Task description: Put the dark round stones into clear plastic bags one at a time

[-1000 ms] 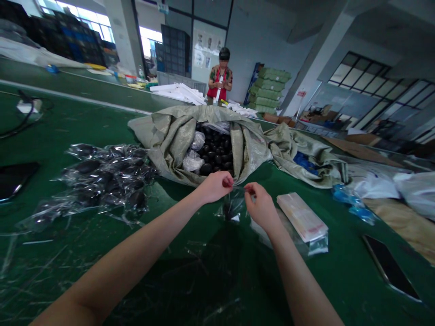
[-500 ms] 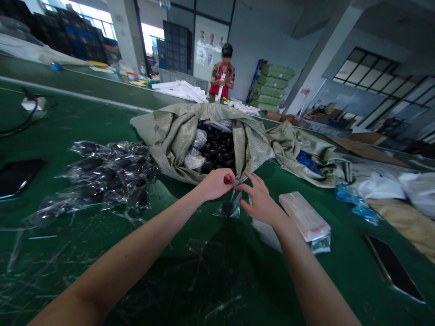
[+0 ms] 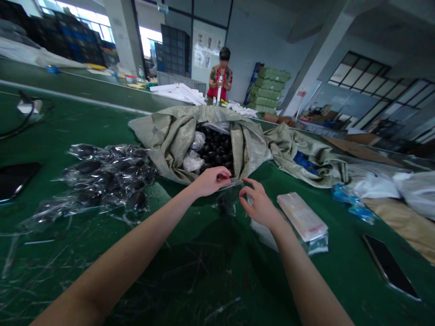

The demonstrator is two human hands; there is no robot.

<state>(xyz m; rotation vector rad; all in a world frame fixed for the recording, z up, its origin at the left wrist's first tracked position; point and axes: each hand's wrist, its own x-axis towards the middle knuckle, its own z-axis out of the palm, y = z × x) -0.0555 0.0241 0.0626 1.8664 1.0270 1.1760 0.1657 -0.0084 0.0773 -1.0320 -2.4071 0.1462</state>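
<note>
My left hand [image 3: 212,181] is closed in a pinch at the front of a large woven sack [image 3: 170,145]. Beneath its fingertips hangs a clear plastic bag [image 3: 227,203] with a dark rounded piece in it, blurred. My right hand [image 3: 257,203] is just to the right, fingers apart and bent, with nothing visible between them. Inside the sack's mouth lie many smooth black egg-shaped pieces [image 3: 217,151] and some crumpled clear plastic [image 3: 193,160]. To the left is a heap of black pieces in clear bags [image 3: 105,176].
A stack of flat clear bags [image 3: 302,216] lies right of my right hand. One phone [image 3: 390,265] is at the right, another [image 3: 16,179] at the far left. A second sack [image 3: 306,158] holds something blue. Across the table stands a person [image 3: 220,79] holding a white piece.
My right hand has drawn slightly away from the left, and its fingers have left the bag's top. The hanging bag has shifted a little and blurred. The view has turned slightly.
</note>
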